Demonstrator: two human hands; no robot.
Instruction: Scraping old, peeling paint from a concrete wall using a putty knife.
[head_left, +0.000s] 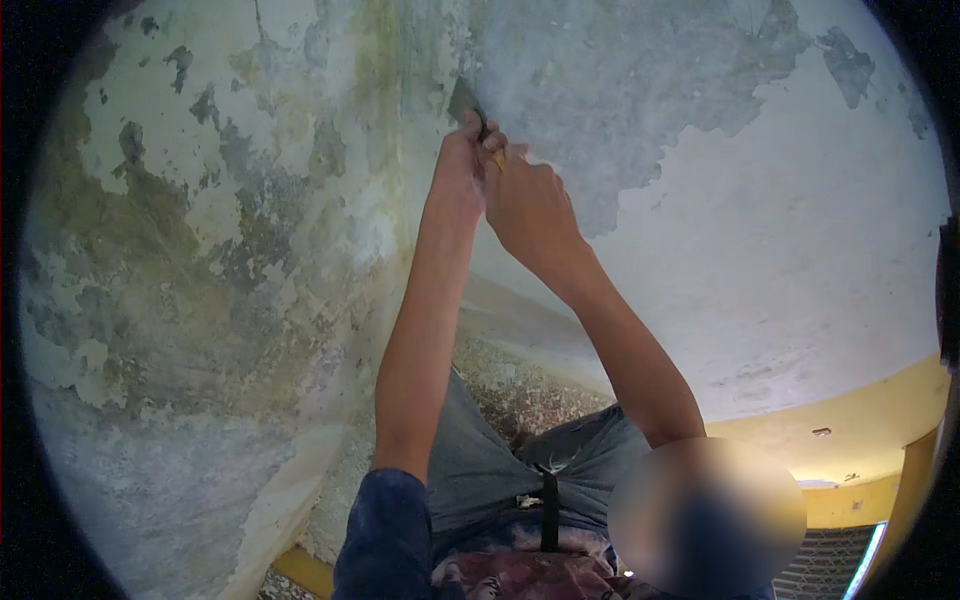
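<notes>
Both of my hands are on one scraper (466, 97) with a flat metal blade, held up against the wall near the corner. My left hand (474, 154) grips it close to the blade, fingers around the neck. Just below and to the right, my right hand (531, 191) is closed around its handle, of which a small yellowish part shows. The blade lies at the edge of a grey bare patch (585, 97) where the pale paint (750, 247) is gone.
At the left stands the adjoining wall (225, 247), stained and flaking. Speckled floor (525, 386) shows below, between my legs. A yellow wall band (862, 409) and a metal grille (825, 559) are at the lower right.
</notes>
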